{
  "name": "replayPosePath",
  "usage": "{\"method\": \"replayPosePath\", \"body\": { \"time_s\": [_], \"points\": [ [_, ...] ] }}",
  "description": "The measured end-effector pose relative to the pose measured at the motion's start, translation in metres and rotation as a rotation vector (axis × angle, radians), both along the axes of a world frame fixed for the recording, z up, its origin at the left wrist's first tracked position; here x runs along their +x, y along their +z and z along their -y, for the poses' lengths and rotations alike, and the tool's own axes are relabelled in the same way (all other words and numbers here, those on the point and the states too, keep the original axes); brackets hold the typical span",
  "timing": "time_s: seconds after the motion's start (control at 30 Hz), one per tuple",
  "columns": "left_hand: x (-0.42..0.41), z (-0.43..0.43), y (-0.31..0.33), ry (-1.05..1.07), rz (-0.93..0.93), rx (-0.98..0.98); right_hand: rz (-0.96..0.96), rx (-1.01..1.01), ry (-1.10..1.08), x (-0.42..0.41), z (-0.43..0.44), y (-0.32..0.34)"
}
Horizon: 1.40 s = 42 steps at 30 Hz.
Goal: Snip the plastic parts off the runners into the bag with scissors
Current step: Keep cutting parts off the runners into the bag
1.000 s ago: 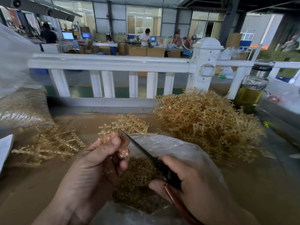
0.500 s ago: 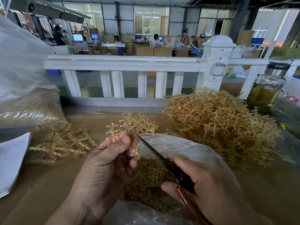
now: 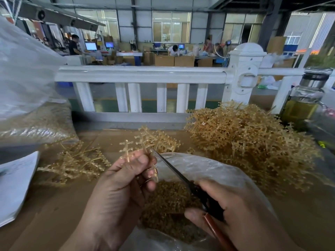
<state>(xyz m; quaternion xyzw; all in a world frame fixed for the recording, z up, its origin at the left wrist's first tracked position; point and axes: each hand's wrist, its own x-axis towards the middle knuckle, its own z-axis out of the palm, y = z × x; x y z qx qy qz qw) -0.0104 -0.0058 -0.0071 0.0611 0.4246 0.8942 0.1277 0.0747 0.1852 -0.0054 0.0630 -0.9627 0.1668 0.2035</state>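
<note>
WORKSHOP, MID-CUT: At the brown surface, my left hand pinches a tan runner between thumb and fingers, holding it upright over the far-left lip of the open clear bag. My right hand curls round the handles of the scissors, whose dark blades angle up and left, with the tip just beside the runner's stem. The blades read as one thin line, so I cannot tell whether they are parted. The cut parts lie heaped inside the bag, below both hands.

For a clean snip, I judge the runner should hang over the bag's mouth rather than its rim. The blades should bite close against each small part so it drops straight in. The left fingertips sit near the blade line and want keeping back.

A large heap of runners crowds the bag's right and far side. A smaller heap lies to the left, beside a sheet of paper. A glass bottle stands far right, and a white railing closes the far edge. The surface shows bare at near left, which is the best room for swinging the runner.
</note>
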Motion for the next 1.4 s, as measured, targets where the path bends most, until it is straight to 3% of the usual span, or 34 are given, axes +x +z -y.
{"method": "replayPosePath", "body": {
  "time_s": [0.83,1.07,1.4],
  "points": [
    [0.0,0.002,0.001,0.016,-0.009,0.0,-0.079,0.084,0.035,-0.003,0.002,-0.004],
    [-0.004,0.002,-0.002,0.038,-0.024,0.04,-0.088,0.054,0.178,-0.007,-0.001,0.004],
    [-0.009,0.003,-0.006,0.022,-0.04,0.046,-0.133,0.056,0.126,-0.011,-0.002,-0.002]
  ]
}}
